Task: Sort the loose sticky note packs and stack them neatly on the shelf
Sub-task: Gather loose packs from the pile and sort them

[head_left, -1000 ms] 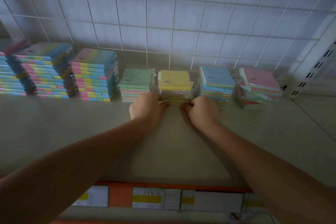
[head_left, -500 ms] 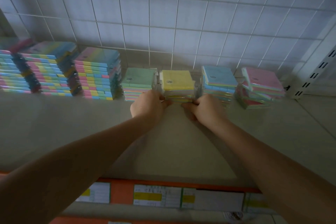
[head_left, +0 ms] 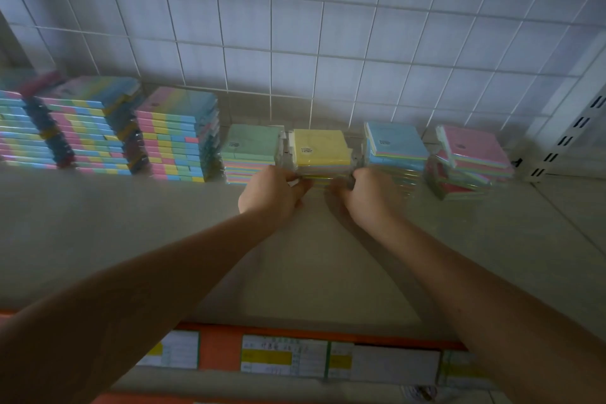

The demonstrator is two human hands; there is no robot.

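Observation:
A stack of sticky note packs with a yellow top (head_left: 319, 149) stands at the back of the grey shelf (head_left: 131, 239). My left hand (head_left: 272, 193) grips its lower left corner and my right hand (head_left: 369, 195) grips its lower right corner. To its left is a green-topped stack (head_left: 251, 143). A blue-topped stack (head_left: 395, 143) stands to the right, partly behind my right hand. A pink-topped stack (head_left: 472, 154) at the far right is askew, its packs tilted and shifted.
Tall stacks of multicolour striped packs (head_left: 177, 134) fill the shelf's back left. A wire grid back panel (head_left: 295, 43) rises behind the stacks. A slotted white upright (head_left: 570, 131) stands at the right. Price labels (head_left: 282, 356) line the orange front edge.
Both hands stay on the yellow-topped stack's lower corners. The view has shifted slightly; the stacks look unchanged.

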